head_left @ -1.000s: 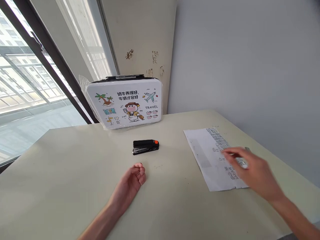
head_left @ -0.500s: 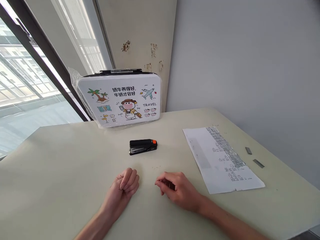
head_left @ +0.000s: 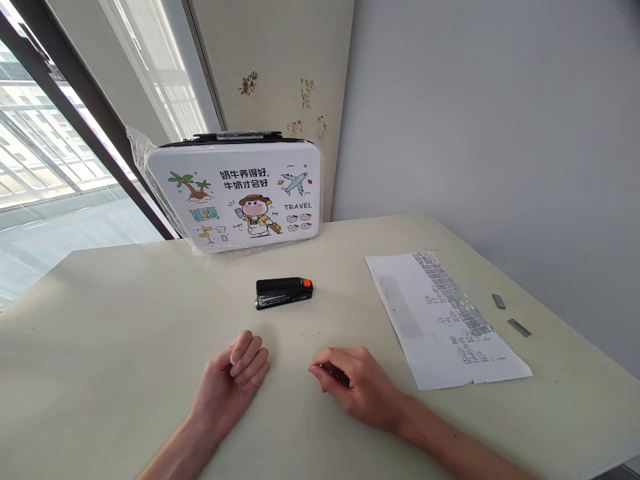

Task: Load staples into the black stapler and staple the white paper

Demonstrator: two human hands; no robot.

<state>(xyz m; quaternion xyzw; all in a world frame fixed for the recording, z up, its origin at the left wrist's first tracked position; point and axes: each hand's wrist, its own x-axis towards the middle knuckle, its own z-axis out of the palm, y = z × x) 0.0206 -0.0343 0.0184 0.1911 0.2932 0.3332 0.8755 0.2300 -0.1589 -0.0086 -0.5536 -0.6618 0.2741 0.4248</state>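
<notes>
My left hand (head_left: 234,379) rests on the table with its fingers curled into a loose fist, palm turned inward. No object shows in it. Facing it, my right hand (head_left: 356,385) is closed, thumb and fingertips brought together; nothing sticks out from between them. Beyond both hands lies a black stapler (head_left: 283,293) with an orange patch at its right end, touched by neither hand. To the right of my right hand lies a printed sheet of paper (head_left: 435,333) with rows of silvery staples along its right edge.
Two small grey metal strips (head_left: 519,327) lie right of the paper on the pale table (head_left: 115,333). At the back stands a white cartoon-printed case (head_left: 240,200) in clear plastic, near a window (head_left: 60,160). A grey wall (head_left: 475,120) borders the right side.
My left hand has shifted slightly left and its fist has loosened a little. My right hand stays nearly still. The view has moved slightly.
</notes>
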